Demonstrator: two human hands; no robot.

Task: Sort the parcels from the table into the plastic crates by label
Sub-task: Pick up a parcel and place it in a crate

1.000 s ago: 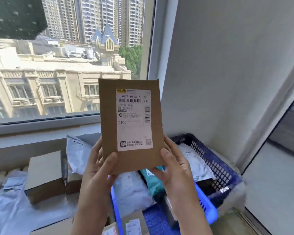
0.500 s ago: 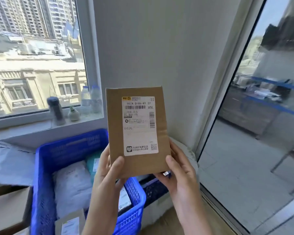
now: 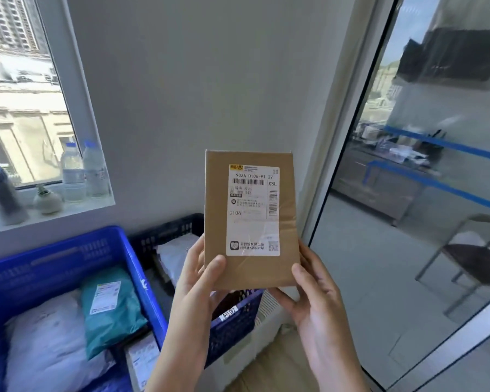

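A flat brown cardboard parcel [image 3: 248,273] with a white shipping label stands upright in front of me, label facing the camera. My left hand [image 3: 198,281] grips its lower left edge, thumb on the front. My right hand [image 3: 311,290] grips its lower right corner the same way. The parcel hangs above a dark blue crate [image 3: 235,321] that holds a white bag. To the left stands a bright blue crate [image 3: 54,258] with a teal bag [image 3: 111,309], white bags and a labelled box inside.
A window sill [image 3: 48,213] at the left carries two water bottles, a dark flask and a small jar. A grey wall rises behind the crates. A glass door or partition [image 3: 408,193] fills the right side, with a chair [image 3: 470,256] behind it.
The view has swung to the right, away from the table with its parcels. The dark blue crate now shows under the parcel. Both hands keep the same hold.
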